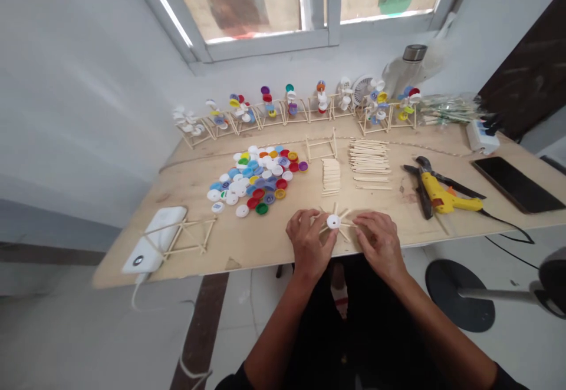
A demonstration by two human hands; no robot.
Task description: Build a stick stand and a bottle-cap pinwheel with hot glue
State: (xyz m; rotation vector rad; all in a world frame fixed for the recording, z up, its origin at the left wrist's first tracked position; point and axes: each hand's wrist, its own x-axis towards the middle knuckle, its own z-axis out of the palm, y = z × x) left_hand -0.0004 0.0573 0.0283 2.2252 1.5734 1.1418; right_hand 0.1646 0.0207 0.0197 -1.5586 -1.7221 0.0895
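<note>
Between my hands, near the table's front edge, is a white bottle cap (333,221) with several short wooden sticks fanning out around it like spokes. My left hand (308,238) is closed on the cap's left side, thumb and fingers around its edge. My right hand (379,241) pinches the stick (349,224) that points right from the cap. Beyond them lie a row of short sticks (331,177) and a stack of longer sticks (369,163). A pile of coloured bottle caps (259,178) spreads out to the left.
Stick stands with cap wheels (292,107) line the table's back. A yellow glue gun (446,195) rests on black pliers (424,192) at right, beside a phone (517,184). At left, a stick frame (190,234) leans over a white power bank (154,240).
</note>
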